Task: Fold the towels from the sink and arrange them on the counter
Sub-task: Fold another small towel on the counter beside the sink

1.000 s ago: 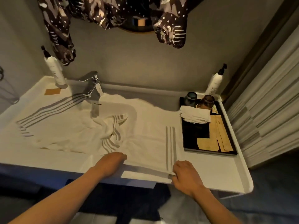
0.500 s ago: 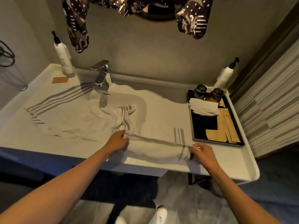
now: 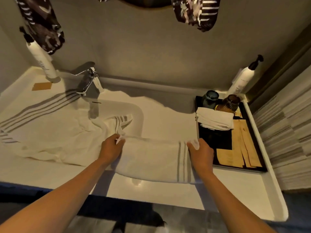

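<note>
You gripped striped towel (image 3: 156, 158) at counter (image 3: 151, 194) front edge: L hand (image 3: 111, 148) pinched one corner, R hand (image 3: 201, 152) pinched other, cloth stretched between w/ one fold in, far from finished. Behind, second towel (image 3: 58, 137) lay crumpled, spilling from sink (image 3: 138, 115) across counter's left, untouched. At far right, small folded towel (image 3: 215, 120) sat on black tray (image 3: 217, 140). Judged: task early, both big towels left to fold and arrange.
</note>
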{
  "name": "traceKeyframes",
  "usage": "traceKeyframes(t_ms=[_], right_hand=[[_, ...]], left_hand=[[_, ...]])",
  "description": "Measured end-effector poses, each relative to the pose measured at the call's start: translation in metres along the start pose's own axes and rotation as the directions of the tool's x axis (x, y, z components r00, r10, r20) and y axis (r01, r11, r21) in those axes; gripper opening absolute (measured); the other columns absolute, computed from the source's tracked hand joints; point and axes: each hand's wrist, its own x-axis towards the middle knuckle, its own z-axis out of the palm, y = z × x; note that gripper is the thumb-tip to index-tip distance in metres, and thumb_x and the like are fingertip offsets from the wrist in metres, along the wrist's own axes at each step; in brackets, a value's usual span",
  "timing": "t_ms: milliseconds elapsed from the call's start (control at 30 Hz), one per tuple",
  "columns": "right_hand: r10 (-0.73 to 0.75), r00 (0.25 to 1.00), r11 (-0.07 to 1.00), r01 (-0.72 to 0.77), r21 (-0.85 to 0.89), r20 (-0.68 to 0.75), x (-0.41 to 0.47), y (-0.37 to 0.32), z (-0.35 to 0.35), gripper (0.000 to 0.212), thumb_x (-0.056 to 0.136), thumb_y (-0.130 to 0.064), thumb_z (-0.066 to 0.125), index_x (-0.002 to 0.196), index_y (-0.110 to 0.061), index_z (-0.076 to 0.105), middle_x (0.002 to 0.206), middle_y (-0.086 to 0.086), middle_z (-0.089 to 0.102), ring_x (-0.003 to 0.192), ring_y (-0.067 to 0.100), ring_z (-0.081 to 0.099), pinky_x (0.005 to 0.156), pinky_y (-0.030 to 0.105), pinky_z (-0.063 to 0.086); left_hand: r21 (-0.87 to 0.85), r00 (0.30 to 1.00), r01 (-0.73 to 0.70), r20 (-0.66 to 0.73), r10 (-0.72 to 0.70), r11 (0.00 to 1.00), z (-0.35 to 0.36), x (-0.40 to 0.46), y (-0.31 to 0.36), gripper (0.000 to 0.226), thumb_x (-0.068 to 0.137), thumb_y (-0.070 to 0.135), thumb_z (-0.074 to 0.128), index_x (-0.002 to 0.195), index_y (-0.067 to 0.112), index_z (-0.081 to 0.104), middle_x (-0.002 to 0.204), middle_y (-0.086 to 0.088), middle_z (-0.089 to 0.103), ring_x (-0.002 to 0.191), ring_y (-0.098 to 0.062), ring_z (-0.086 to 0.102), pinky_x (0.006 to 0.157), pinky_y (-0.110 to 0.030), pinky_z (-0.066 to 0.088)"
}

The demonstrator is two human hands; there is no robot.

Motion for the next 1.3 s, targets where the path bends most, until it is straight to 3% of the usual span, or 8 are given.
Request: traceKeyframes(t_ms=[133, 233, 333, 533, 667, 900, 1133, 1300], right_hand=[[-0.289, 0.956, 0.933, 0.269, -0.237, -0.055, -0.013, -0.006, 0.013, 0.039, 0.095, -0.020, 0.059, 0.132, -0.012, 0.050, 0.130, 0.007, 0.054, 0.118, 0.023, 0.051, 0.098, 0.039, 0.045], [-0.592, 0.787, 0.631, 0.585, -0.510, 0.172, -0.039, -0.002, 0.045, 0.036, 0.096, -0.021, 0.054, 0.130, -0.010, 0.057, 0.139, 0.009, 0.054, 0.131, 0.028, 0.047, 0.113, 0.050, 0.031], [-0.435, 0.852, 0.659, 0.522, -0.541, 0.292, -0.059, 0.008, 0.061, 0.051, 0.102, -0.038, 0.039, 0.145, -0.011, 0.043, 0.154, 0.009, 0.039, 0.145, 0.026, 0.029, 0.119, 0.050, 0.021], [-0.307, 0.907, 0.666, 0.421, -0.616, 0.288, -0.068, 0.030, 0.051, 0.062, 0.103, -0.049, 0.022, 0.157, -0.022, 0.009, 0.165, -0.001, 0.003, 0.152, 0.016, -0.003, 0.122, 0.045, 0.010], [-0.249, 0.923, 0.663, 0.382, -0.644, 0.292, -0.072, 0.024, 0.054, 0.064, 0.103, -0.052, 0.015, 0.157, -0.021, 0.001, 0.164, 0.000, -0.004, 0.151, 0.016, -0.008, 0.122, 0.044, 0.005], [-0.232, 0.940, 0.673, 0.341, -0.656, 0.250, -0.085, 0.027, 0.056, 0.064, 0.102, -0.052, 0.012, 0.157, -0.020, 0.002, 0.164, 0.002, -0.003, 0.151, 0.018, -0.007, 0.123, 0.045, 0.007], [-0.224, 0.952, 0.700, 0.305, -0.645, 0.208, -0.105, 0.042, 0.046, 0.064, 0.101, -0.052, 0.015, 0.156, -0.019, 0.012, 0.164, 0.003, 0.006, 0.152, 0.018, 0.000, 0.123, 0.045, 0.008], [-0.188, 0.961, 0.694, 0.275, -0.665, 0.201, -0.116, 0.064, 0.011, 0.062, 0.101, -0.050, 0.012, 0.156, -0.022, 0.017, 0.164, 0.000, 0.009, 0.152, 0.017, 0.005, 0.123, 0.044, 0.010]], left_hand=[[0.052, 0.996, 0.092, -0.020, -0.091, 0.994, 0.022, 0.000, 0.011, 0.035, 0.091, 0.015, 0.061, 0.125, 0.007, 0.055, 0.122, -0.015, 0.062, 0.112, -0.036, 0.059, 0.090, -0.036, 0.045], [0.397, 0.918, -0.341, -0.053, 0.393, 0.852, 0.034, -0.017, 0.015, 0.042, 0.092, 0.017, 0.059, 0.132, 0.009, 0.052, 0.136, -0.014, 0.052, 0.122, -0.032, 0.051, 0.106, -0.044, 0.040], [0.301, 0.718, -0.695, 0.331, 0.612, 0.653, 0.052, -0.041, 0.016, 0.048, 0.104, 0.030, 0.039, 0.150, 0.016, 0.036, 0.160, -0.004, 0.027, 0.147, -0.020, 0.025, 0.122, -0.035, 0.009], [0.404, 0.732, -0.675, 0.473, 0.490, 0.618, 0.059, -0.056, -0.014, 0.059, 0.104, 0.052, 0.014, 0.157, 0.031, -0.002, 0.163, 0.012, -0.012, 0.149, -0.006, -0.015, 0.120, -0.042, 0.000], [0.418, 0.823, -0.542, 0.439, 0.360, 0.729, 0.053, -0.059, -0.013, 0.061, 0.103, 0.054, 0.013, 0.154, 0.034, -0.013, 0.163, 0.008, -0.018, 0.150, -0.011, -0.013, 0.124, -0.042, 0.006], [0.471, 0.946, -0.057, 0.307, -0.103, 0.880, 0.022, -0.049, -0.025, 0.074, 0.095, 0.067, 0.013, 0.157, 0.028, 0.003, 0.151, -0.009, 0.044, 0.123, -0.033, 0.055, 0.101, -0.043, 0.042], [-0.318, 0.918, 0.367, 0.276, -0.285, 0.874, 0.009, -0.031, 0.009, 0.064, 0.084, 0.015, 0.074, 0.141, 0.014, 0.043, 0.119, -0.006, 0.059, 0.098, -0.020, 0.059, 0.070, -0.023, 0.046], [-0.068, 0.837, 0.379, 0.451, -0.310, 0.923, 0.009, -0.051, 0.008, 0.050, 0.077, 0.020, 0.075, 0.123, 0.008, 0.059, 0.111, -0.009, 0.067, 0.093, -0.025, 0.065, 0.068, -0.028, 0.050]])
